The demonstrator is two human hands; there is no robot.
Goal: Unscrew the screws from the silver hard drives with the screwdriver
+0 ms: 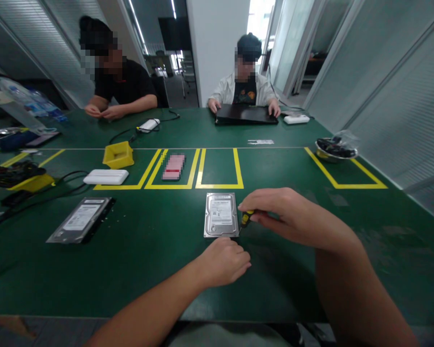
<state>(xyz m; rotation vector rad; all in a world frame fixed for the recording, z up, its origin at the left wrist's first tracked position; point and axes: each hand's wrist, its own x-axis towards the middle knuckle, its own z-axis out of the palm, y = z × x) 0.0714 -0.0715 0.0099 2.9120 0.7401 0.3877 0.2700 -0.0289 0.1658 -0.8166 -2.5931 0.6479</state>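
Right fingers (256,199) grip a screwdriver (245,220), tilted probably for the drive (221,217). Left fingers (240,259) curl nearer the worktop's (137,289) front edge; hold unclear.

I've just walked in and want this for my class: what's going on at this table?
The person's right hand holds a small yellow-and-black screwdriver, pointed down at the near right corner of a hard drive lying label up on the green table. The left hand is curled at the drive's near edge. Another drive lies to the left. Across the table, a co-worker in a pale jacket holds a flat black object.
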